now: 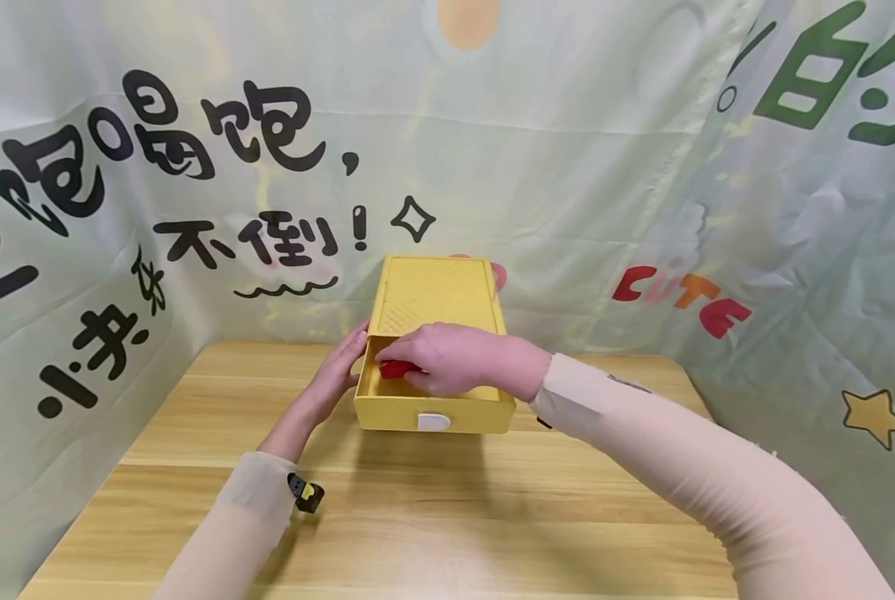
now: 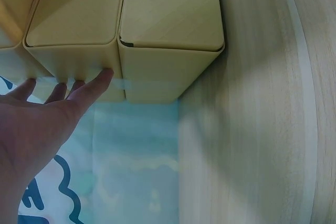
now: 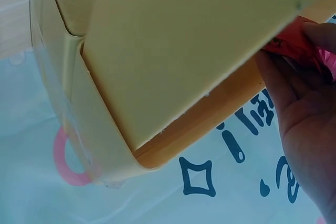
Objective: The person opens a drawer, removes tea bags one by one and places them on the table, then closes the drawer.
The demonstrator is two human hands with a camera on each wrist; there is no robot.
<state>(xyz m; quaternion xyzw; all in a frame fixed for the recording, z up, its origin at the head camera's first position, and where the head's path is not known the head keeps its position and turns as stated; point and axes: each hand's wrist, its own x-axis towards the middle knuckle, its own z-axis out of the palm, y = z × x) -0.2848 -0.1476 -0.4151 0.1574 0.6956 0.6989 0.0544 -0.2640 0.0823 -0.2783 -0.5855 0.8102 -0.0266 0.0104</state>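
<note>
red object (image 1: 397, 369) sits low in the open drawer (image 1: 434, 411) of the yellow box (image 1: 432, 296), under the right hand (image 1: 447, 358), whose fingers curl round it. left hand (image 1: 337, 373) lies flat with straight fingers against the box's side, steadying it on the wooden table (image 1: 387, 517). this looks like the placing or lifting step; the next move calls for a clean lift or release clear of the drawer walls.

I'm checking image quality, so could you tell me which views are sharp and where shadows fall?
Head view: sharp, evenly lit, with a soft shadow on the table before the drawer. Left wrist view: left hand clear, pale glare streak across the box. Right wrist view: close and soft, red thing blurred.
</note>
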